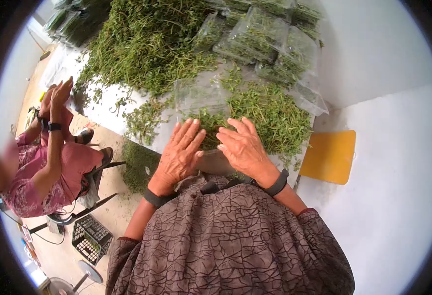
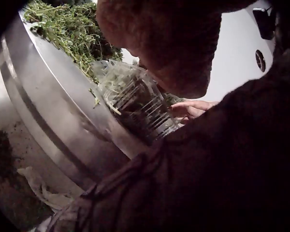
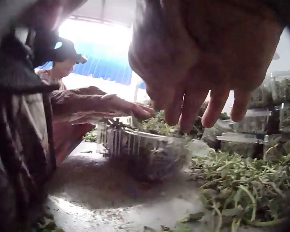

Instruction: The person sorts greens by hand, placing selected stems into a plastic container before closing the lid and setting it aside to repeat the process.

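A clear plastic clamshell box (image 3: 147, 150) filled with leafy green stems stands at the table's near edge. Its raised clear lid (image 1: 201, 96) leans away on the far side. My left hand (image 1: 179, 152) is over the left part of the box, fingers straight and side by side, fingertips at the greens (image 1: 213, 130). From the right, my right hand (image 1: 245, 150) reaches over the same box with its fingers spread and slightly bent, pointing down at the greens in the right wrist view. The hands hide much of the box in the head view.
A big heap of greens (image 1: 142, 44) covers the far left of the metal table (image 1: 159, 130). Loose greens (image 1: 270, 118) lie on the right. Filled boxes (image 1: 260, 37) are stacked at the back. Another person (image 1: 53, 157) sits left, near a black crate (image 1: 92, 238). A yellow panel (image 1: 328, 156) stands right.
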The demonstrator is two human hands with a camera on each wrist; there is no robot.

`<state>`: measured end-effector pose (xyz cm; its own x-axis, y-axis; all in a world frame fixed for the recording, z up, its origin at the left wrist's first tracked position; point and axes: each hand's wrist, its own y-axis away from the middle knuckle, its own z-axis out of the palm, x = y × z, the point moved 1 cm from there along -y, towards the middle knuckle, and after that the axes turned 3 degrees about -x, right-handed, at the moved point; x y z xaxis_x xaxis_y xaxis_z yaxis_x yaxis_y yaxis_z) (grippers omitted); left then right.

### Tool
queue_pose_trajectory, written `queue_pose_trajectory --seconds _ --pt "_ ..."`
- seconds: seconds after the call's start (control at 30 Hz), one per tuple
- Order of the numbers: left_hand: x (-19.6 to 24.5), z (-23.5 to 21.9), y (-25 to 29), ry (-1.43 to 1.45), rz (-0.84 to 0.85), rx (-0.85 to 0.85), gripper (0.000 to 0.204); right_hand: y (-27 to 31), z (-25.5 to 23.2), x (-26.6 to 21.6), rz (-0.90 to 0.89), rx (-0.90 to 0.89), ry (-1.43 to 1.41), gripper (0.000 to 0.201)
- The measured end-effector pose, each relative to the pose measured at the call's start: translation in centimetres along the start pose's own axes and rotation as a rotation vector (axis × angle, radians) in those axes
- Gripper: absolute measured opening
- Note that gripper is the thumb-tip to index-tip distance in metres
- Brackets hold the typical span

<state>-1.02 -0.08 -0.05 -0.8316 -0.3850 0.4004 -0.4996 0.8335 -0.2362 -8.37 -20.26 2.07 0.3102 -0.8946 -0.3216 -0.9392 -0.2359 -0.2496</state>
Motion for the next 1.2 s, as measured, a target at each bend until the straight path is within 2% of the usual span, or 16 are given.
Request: queue_pose_trajectory --seconds 0.07,0.13,0.2,0.23,0.3,0.4,0.63,0.73,0.8,0.83,0.87,0.93,1.07,1.1,1.13,1.2 --pt "0.3 -0.2 -0.2 -0.033 -0.011 -0.004 0.051 -0.3 -1.4 0.1 0.037 0.096 -0.035 0.025" --pt "0.3 0.1 -0.5 -0.049 0.012 -0.040 0.052 0.1 -2.0 1.5 0.090 0.106 0.000 0.027" --pt "0.4 0.8 -0.8 -0.077 0.052 -0.117 0.050 0.9 -1.9 4.1 0.254 0.159 0.104 0.027" --pt "0.3 1.2 -0.9 -0.079 0.040 -0.167 0.047 1.1 -2.0 5.1 0.253 0.160 0.105 0.027" --pt "0.5 1.1 -1.0 -0.073 0.028 -0.158 0.045 1.8 -2.0 6.8 0.411 0.164 0.219 0.023" --pt "0.5 1.3 -1.0 -0.063 0.018 -0.139 0.043 3.1 -1.1 8.3 0.481 0.105 0.240 0.026" --pt "0.4 1.1 -1.0 -0.043 0.024 -0.121 0.042 3.9 0.8 10.2 0.395 0.172 0.364 0.017" --pt "0.2 1.1 -1.0 -0.013 0.011 -0.176 0.043 4.1 0.5 10.7 0.406 0.102 0.393 0.013" --pt "0.1 1.2 -0.8 -0.004 0.009 -0.174 0.044 4.2 0.0 11.0 0.489 0.313 0.135 0.010" --pt "0.0 1.2 -0.9 0.004 0.012 -0.171 0.044 3.1 -2.5 8.9 0.472 0.261 0.269 0.009" --pt "0.1 1.0 -0.8 0.002 0.010 -0.168 0.044 2.8 -3.4 8.3 0.468 0.263 0.270 0.009" --pt "0.4 0.1 -0.8 0.094 0.048 -0.017 0.045 2.7 -4.7 7.8 0.533 0.338 0.011 0.014" --pt "1.1 -2.7 -1.3 0.154 0.061 0.067 0.059 1.5 -7.2 4.4 0.615 0.363 -0.337 0.016" --pt "1.6 -3.6 -1.9 0.165 0.087 0.113 0.063 1.3 -7.4 3.6 0.607 0.354 -0.344 0.016" --pt "2.1 -4.3 -2.5 0.174 0.113 0.160 0.067 1.1 -7.4 2.7 0.515 0.310 -0.358 0.016" --pt "3.3 -5.1 -3.5 0.165 0.116 0.158 0.065 0.4 -7.9 0.9 0.410 0.256 -0.381 0.015"
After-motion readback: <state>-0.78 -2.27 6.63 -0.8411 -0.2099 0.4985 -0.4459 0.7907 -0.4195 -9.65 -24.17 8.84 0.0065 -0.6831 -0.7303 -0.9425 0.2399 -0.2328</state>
